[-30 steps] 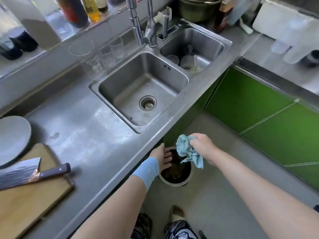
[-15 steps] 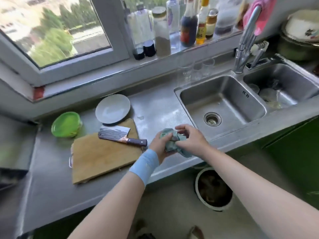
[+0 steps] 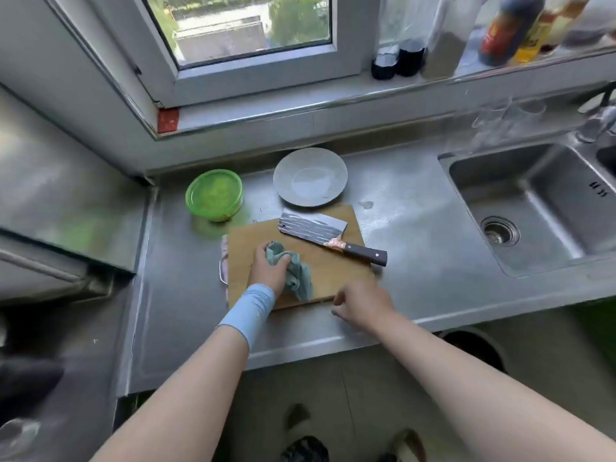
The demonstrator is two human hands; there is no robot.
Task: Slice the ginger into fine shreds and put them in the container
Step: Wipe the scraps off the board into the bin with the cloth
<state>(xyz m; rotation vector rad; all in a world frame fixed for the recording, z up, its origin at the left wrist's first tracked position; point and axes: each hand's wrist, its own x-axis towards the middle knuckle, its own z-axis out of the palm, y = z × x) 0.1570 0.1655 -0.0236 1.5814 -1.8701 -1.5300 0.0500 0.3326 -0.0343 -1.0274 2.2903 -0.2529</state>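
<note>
- L hand [image 3: 268, 271], centre of frame: fingers curled round a bunched teal cloth [image 3: 300, 276], pressing it on the cutting board [image 3: 336, 271]. Pale blue band on that wrist.
- R hand [image 3: 363, 303], just below-right of the cloth at the board's lower right corner: fingers loosely curled, nothing seen in it; blurred.
- Cleaver [image 3: 311, 226] lies flat on the board's upper right part, w/ dark handle sticking out past the right edge over the counter [image 3: 416, 255].
- Green container [image 3: 213, 195] on the counter, just up-left of the board, apart from it; can't tell what's inside.
- Grey plate [image 3: 310, 176] behind the board, rim at the board's top edge.
- Sink [image 3: 550, 181] at right of frame.
- Bottles [image 3: 500, 28] on the window ledge, upper right.
</note>
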